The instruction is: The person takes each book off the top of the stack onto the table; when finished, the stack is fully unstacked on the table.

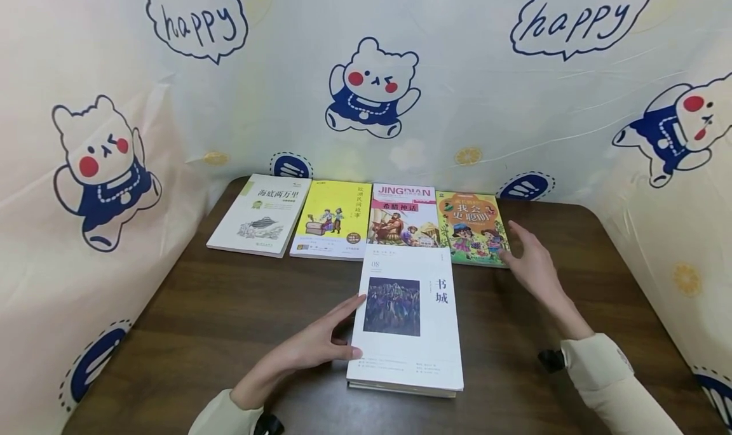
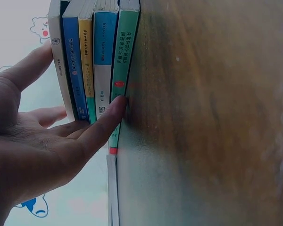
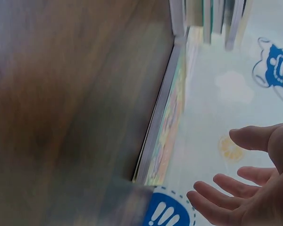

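Note:
A stack of books lies near the front middle of the table, topped by a white book (image 1: 408,352) with a dark square picture. My left hand (image 1: 311,343) touches the stack's left side with extended fingers. In the left wrist view, its fingertips rest along several spines, among them a blue spine (image 2: 76,66) and a green spine (image 2: 122,61) at the bottom. My right hand (image 1: 534,263) hovers with spread fingers beside the right edge of a green-and-orange children's book (image 1: 474,222). The right wrist view shows a gap between that hand and the book.
Left of the children's book, a row continues along the table's back: a pink-and-white book (image 1: 405,213), a yellow book (image 1: 323,200) and a white book (image 1: 269,194). The stack's far end meets this row. A patterned cloth (image 1: 457,105) hangs behind the brown table (image 1: 217,314).

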Demonstrator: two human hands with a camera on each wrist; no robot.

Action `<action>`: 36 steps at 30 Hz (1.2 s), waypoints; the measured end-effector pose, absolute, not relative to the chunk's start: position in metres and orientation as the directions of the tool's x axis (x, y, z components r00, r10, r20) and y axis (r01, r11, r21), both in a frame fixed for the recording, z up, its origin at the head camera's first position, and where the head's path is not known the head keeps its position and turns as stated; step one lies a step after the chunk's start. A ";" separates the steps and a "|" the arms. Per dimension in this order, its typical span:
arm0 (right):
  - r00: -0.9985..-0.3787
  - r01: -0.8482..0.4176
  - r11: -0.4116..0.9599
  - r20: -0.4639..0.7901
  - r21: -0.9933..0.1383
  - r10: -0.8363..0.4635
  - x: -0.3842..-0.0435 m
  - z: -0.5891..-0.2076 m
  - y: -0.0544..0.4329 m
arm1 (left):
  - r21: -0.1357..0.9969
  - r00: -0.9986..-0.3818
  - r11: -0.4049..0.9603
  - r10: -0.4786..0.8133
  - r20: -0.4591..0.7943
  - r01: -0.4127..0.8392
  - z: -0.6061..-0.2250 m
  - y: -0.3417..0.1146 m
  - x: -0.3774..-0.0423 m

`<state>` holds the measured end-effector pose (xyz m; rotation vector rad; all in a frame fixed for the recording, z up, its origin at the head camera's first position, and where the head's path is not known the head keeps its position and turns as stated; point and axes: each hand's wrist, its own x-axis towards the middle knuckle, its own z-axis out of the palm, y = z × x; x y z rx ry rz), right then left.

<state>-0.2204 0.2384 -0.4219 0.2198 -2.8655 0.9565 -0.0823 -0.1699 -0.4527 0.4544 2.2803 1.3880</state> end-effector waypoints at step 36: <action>-0.963 -0.039 0.602 -0.131 -0.798 -0.236 -0.088 -0.440 0.142 | 0.881 -0.854 0.470 0.479 -0.203 0.054 -0.451 -0.169 -0.084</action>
